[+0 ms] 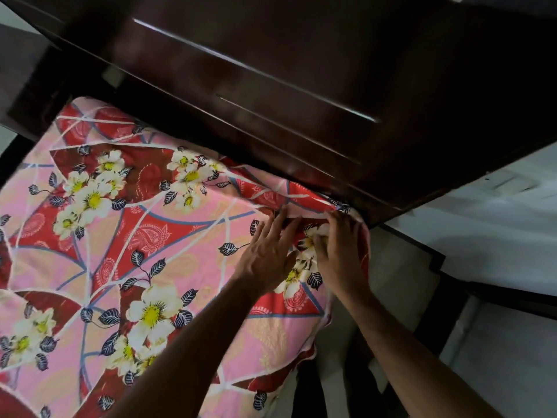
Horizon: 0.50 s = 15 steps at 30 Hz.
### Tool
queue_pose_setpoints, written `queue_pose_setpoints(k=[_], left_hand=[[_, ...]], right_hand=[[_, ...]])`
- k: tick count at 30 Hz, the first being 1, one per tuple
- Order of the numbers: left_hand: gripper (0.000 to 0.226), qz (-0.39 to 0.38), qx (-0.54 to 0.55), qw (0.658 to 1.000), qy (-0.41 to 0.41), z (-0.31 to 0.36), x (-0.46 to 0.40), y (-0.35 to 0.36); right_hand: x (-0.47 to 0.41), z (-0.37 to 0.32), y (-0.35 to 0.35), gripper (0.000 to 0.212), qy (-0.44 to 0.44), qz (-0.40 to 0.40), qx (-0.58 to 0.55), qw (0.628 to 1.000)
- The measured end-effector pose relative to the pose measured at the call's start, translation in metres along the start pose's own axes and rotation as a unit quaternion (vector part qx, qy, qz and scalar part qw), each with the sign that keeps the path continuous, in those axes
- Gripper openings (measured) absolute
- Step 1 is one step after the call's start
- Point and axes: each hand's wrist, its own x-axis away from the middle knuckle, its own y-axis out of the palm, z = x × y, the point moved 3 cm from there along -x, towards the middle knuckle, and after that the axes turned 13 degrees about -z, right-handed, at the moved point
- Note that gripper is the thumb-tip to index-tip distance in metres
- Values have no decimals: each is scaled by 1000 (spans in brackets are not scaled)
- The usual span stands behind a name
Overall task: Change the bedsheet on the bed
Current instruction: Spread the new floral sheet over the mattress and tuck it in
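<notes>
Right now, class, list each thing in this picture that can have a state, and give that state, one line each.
Bedsheet: spread over the bed, bunched at the corner by the headboard, edge hanging over the side.
Left hand: fingers straight, pressing the sheet toward the headboard.
Right hand: fingers curled around a fold of the sheet at the corner.
Headboard: upright, dark wood, against the sheet's edge.

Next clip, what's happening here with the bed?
A person is fitting a floral bedsheet at the corner of the bed beside the dark wooden headboard. The left hand lies flat with fingers straight on the sheet. The right hand grips the folded edge at the corner. The rest of the sheet already lies spread over the mattress.
</notes>
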Motion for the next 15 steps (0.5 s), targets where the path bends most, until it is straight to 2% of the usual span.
queue_pose_setpoints(k=[2,6,10,13,15], left_hand=[[78,28,27,999,20,0,-11,-10],[70,65,26,997,39,-5,-21,-28],[75,90,33,995,33,-15,-7,-21],[74,107,-5,994,-6,-23,6,-15],[69,107,-11,994,-33,-29,9,-12]], right_hand=[[-1,1,-2,49,-17,-16,56,998],[-20,1,-17,51,-45,-35,-4,998],[-48,-9,-24,23,-74,-74,193,975],[-52,-24,-35,11,-93,-20,311,946],[-50,-29,-46,9,-70,28,324,943]])
